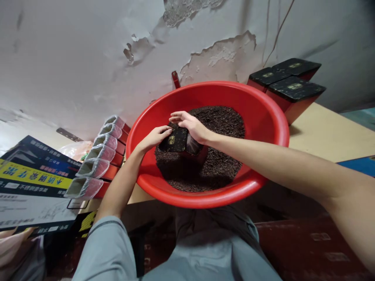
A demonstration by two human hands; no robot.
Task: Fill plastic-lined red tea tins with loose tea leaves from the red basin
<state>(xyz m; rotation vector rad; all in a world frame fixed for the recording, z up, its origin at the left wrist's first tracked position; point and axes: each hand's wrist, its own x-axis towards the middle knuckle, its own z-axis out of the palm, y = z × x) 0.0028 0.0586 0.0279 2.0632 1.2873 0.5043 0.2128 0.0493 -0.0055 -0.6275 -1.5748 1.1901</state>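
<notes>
A large red basin (pixel 211 201) holds a heap of dark, loose, grain-like material (pixel 222 164). Over the heap is a red tin (pixel 200 156) with a clear plastic liner showing at its top. A black lid (pixel 174 141) with gold lettering lies beside the tin's mouth, on its left. My left hand (pixel 156 137) has its fingers on the lid's upper left edge. My right hand (pixel 190 124) is at the far side of the tin and lid, fingers stretched out and slightly bent, the palm near the liner.
Several open red tins with plastic liners (pixel 96 166) stand in a row at the left, next to a printed box (pixel 35 183). Lidded tins (pixel 295 88) stand at the back right on the wooden table (pixel 331 136). Behind is a peeling wall.
</notes>
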